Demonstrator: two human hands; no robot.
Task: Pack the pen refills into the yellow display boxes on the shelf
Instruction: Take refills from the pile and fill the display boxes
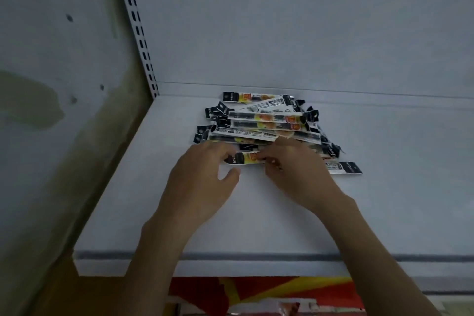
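Shelf (256,215): white, seen from over its front edge. Slotted upright (136,31) rises from the rear-left corner.

Pile of pen refill packets (266,120) sits toward the rear edge, left of centre, near that corner. Pkts lie roughly parallel to the rear edge, overlapped, w/ black tabs poking out both ends. Rearmost pkt is close against the back panel (295,20); touching or not, can't tell.

Your L hand (205,179) and R hand (297,172) reach in over the front edge and meet at the pile's near side. Front packet (247,158), yellow/black print, lies between them, lengthwise along the pile.
- L hand: fingers curled down onto the pkt's left end, thumb spread wide and off it, toward the front edge.
- R hand: knuckles up, fingertips pinched in on the pkt's middle; what's under the palm is hidden.

Black-tabbed end (345,167) sticks out right of the R hand, flat on the shelf. Same pkt or a second one, can't tell.

Below the front edge: red/yellow packaging (256,292), blurred, can't ID.
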